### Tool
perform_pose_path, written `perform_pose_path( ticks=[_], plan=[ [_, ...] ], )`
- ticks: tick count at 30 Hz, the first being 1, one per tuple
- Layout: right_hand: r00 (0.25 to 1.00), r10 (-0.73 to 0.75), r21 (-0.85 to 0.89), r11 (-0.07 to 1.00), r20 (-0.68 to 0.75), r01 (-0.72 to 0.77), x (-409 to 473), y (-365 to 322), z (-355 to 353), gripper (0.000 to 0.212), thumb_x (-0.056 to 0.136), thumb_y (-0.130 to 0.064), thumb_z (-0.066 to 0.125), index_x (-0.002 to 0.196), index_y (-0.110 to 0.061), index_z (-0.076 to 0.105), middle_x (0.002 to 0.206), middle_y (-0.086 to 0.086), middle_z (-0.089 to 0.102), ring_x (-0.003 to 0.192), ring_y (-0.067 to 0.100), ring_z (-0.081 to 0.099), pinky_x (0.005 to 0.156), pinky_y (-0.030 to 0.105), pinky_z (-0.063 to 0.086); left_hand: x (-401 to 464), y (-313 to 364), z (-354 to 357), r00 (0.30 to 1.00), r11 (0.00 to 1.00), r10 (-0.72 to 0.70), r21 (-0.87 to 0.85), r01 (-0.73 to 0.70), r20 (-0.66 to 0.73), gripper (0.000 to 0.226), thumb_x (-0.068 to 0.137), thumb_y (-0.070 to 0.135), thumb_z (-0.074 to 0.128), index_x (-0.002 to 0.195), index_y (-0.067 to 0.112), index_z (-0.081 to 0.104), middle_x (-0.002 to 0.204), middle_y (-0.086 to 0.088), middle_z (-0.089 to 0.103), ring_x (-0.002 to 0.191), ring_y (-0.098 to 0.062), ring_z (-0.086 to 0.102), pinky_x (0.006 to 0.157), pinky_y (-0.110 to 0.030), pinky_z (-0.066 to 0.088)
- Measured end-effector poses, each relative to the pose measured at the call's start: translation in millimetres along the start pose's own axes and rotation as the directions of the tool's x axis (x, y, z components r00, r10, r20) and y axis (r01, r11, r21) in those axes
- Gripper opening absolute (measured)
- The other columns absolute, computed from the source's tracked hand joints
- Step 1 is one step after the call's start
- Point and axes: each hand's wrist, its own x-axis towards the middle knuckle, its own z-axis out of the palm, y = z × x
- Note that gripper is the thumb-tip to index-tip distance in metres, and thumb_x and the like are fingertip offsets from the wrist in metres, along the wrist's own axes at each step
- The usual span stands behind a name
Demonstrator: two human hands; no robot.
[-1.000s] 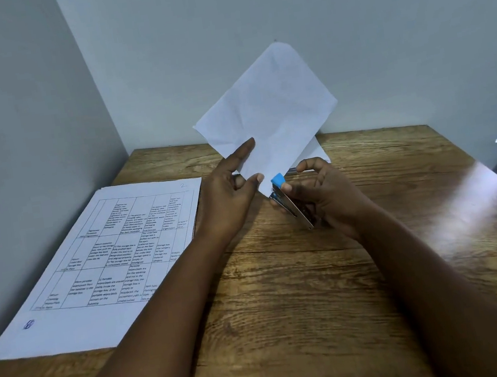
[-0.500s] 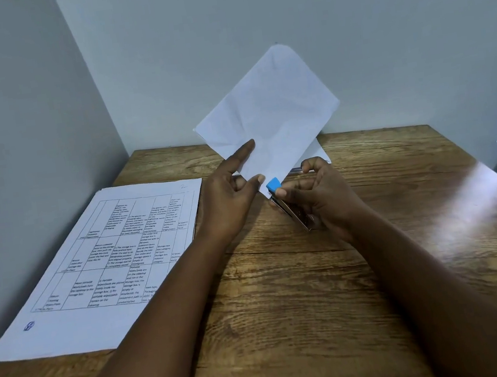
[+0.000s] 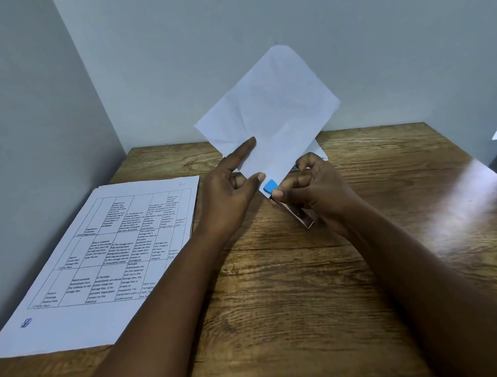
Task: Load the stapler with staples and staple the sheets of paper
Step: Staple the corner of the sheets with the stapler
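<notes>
While the left hand [image 3: 226,197] lifts the sheets of paper [image 3: 272,115] above the middle of the desk [image 3: 288,309], thumb in front and forefinger extended along the near face, the lower corner hangs free and points down toward the stapler [image 3: 291,208]. Holding the sheets tilted in this way probably serves to present one corner to the stapler's mouth. The right hand [image 3: 314,192] grips the stapler with fingers curled round its metal body and the thumb lying just behind the blue cap [image 3: 270,186], a hold suited to squeezing. The corner of the sheets meets the blue cap between the left thumb and the right fingertips; whether it already sits inside the mouth cannot be told. A printed stack with a table [image 3: 98,255] lies flat along the desk's left edge, apart from both hands. A further white sheet [image 3: 318,150] shows behind the right hand, toward the far edge.
</notes>
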Motion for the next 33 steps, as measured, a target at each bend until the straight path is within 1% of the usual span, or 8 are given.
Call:
perform_pose_path(
  ticks=[3,8,15,20,24,27,29,33],
  plan=[
    [0.990,0.116,0.132,0.983,0.080,-0.126,-2,-3,-5,0.061,0.067,-0.008,0.081,0.113,-0.014,0.041,0.105,0.024,0.072,0.099,0.042,0.070,0.080,0.047,0.055,0,2,0,1.000,1.000,-0.004,-0.011,0.004,-0.002,0.057,0.086,0.013,0.073,0.137,0.034,0.058,0.047,0.012,0.030,0.052,-0.009,0.035,0.082,-0.007,0.042],
    [0.997,0.072,0.378,0.923,0.008,-0.070,3,-14,-28,0.032,0.098,-0.011,0.055,0.128,-0.015,0.044,0.106,0.010,0.072,0.082,0.022,0.072,0.065,0.034,0.056,1,5,-6,0.997,0.991,-0.065,-0.117,0.069,0.043,0.054,0.087,0.012,0.072,0.134,0.036,0.060,0.048,0.012,0.023,0.049,-0.006,0.029,0.096,-0.003,0.036],
    [0.976,0.008,0.505,0.857,-0.216,0.105,8,-15,-52,0.039,0.097,-0.045,0.055,0.119,-0.012,0.057,0.077,-0.003,0.057,0.054,0.006,0.045,0.047,0.018,0.036,1,13,-13,0.974,0.967,-0.161,-0.170,0.188,0.162,0.049,0.085,0.007,0.073,0.128,0.029,0.067,0.054,0.010,0.027,0.050,-0.002,0.030,0.068,-0.011,0.042],
    [0.900,0.049,0.544,0.811,-0.432,0.216,9,-14,-60,0.035,0.087,0.003,0.064,0.116,-0.010,0.048,0.078,-0.001,0.059,0.044,0.002,0.044,0.038,0.016,0.036,-2,19,-11,0.888,0.863,-0.230,-0.339,0.376,0.398,0.036,0.099,0.007,0.048,0.130,0.016,0.065,0.085,-0.007,0.065,0.082,-0.023,0.062,0.080,-0.028,0.056],
    [0.829,0.069,0.554,0.774,-0.556,0.307,10,-14,-63,0.045,0.078,0.015,0.062,0.105,-0.014,0.040,0.076,0.001,0.056,0.042,0.003,0.045,0.038,0.017,0.035,-5,22,-11,0.825,0.819,-0.187,-0.380,0.431,0.533,0.049,0.091,0.003,0.037,0.136,0.012,0.056,0.108,-0.011,0.068,0.110,-0.031,0.068,0.090,-0.039,0.058],
    [0.793,0.089,0.538,0.779,-0.603,0.321,12,-13,-62,0.053,0.076,0.016,0.060,0.110,-0.015,0.035,0.078,0.004,0.052,0.041,0.004,0.044,0.038,0.017,0.035,-9,21,-8,0.861,0.851,-0.170,-0.369,0.373,0.479,0.039,0.095,-0.006,0.049,0.131,0.005,0.057,0.119,-0.018,0.068,0.101,-0.023,0.072,0.088,-0.034,0.059],
    [0.785,0.102,0.536,0.783,-0.612,0.316,14,-12,-61,0.052,0.076,0.016,0.060,0.109,-0.016,0.035,0.077,0.004,0.052,0.040,0.004,0.045,0.038,0.017,0.036,-9,22,-3,0.884,0.850,-0.230,-0.358,0.386,0.408,0.024,0.097,0.005,0.058,0.118,-0.006,0.063,0.108,-0.029,0.069,0.084,-0.021,0.073,0.074,-0.027,0.059],
    [0.788,0.109,0.517,0.806,-0.606,0.287,16,-10,-57,0.049,0.078,0.010,0.065,0.109,-0.015,0.036,0.072,0.004,0.050,0.039,0.005,0.046,0.038,0.016,0.036,-7,22,0,0.883,0.846,-0.362,-0.292,0.446,0.300,0.040,0.100,0.027,0.055,0.095,-0.011,0.065,0.080,-0.019,0.076,0.066,-0.023,0.072,0.060,-0.028,0.057]
  ],
)
